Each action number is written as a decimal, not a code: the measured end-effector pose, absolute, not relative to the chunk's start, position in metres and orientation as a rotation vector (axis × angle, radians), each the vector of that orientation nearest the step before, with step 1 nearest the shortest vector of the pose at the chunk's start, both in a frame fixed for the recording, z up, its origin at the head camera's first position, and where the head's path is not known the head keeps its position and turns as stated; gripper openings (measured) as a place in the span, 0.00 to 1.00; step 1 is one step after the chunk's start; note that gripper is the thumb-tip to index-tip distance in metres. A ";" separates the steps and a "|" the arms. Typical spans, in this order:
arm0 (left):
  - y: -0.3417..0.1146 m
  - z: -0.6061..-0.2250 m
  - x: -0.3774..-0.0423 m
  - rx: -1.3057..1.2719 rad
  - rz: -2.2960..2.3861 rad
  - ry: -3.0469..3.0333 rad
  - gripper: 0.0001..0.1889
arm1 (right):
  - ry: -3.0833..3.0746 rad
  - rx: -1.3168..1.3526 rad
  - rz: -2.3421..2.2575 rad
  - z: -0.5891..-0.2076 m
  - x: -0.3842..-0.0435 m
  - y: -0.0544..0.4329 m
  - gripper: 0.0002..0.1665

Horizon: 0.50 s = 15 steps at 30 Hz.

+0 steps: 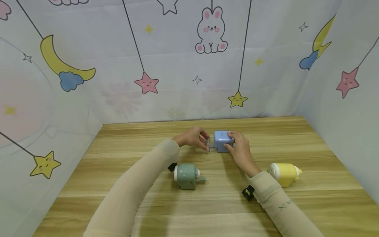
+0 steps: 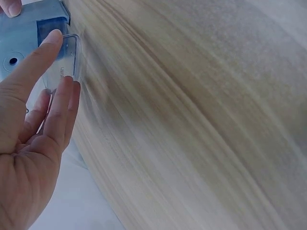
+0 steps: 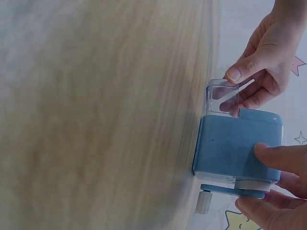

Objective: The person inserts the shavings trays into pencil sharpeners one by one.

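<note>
A blue crank pencil sharpener (image 1: 222,141) stands near the back of the table. My right hand (image 1: 241,149) grips its body from the right, thumb on one face and fingers near the crank end. The crank handle (image 3: 204,202) shows below the body in the right wrist view. At the opposite end, a clear shavings drawer (image 3: 222,99) sticks partway out of the body. My left hand (image 1: 193,137) pinches that drawer, with the thumb on one side and the fingers on the other, as the left wrist view shows.
A green crank sharpener (image 1: 186,176) stands nearer me, beside the left forearm. To the right, a yellow sharpener (image 1: 285,173) stands partly behind the right sleeve. A patterned white cloth (image 1: 183,59) rises along the wooden table's (image 1: 207,214) back and sides.
</note>
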<state>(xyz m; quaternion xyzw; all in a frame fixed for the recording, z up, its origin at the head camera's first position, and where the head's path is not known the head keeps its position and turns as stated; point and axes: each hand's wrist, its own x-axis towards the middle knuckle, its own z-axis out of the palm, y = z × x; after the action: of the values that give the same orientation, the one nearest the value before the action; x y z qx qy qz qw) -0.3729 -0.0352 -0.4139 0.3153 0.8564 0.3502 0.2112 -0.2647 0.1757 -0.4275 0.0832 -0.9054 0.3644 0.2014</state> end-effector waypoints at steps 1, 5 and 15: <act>-0.035 -0.414 -0.373 0.879 0.975 2.378 0.31 | -2.527 0.235 1.018 -0.428 -0.265 0.176 0.30; -0.034 -0.416 -0.374 0.881 0.978 2.377 0.31 | -2.521 0.241 1.015 -0.429 -0.265 0.176 0.29; -0.032 -0.416 -0.374 0.889 1.004 2.361 0.30 | -2.519 0.245 1.015 -0.429 -0.265 0.176 0.29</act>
<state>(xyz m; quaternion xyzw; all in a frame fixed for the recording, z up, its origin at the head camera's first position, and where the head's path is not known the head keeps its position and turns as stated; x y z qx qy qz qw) -0.3741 -0.0317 -0.4159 0.3199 0.8499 0.3614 0.2114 -0.2646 0.1763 -0.4286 0.0879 -0.9040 0.3643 0.2060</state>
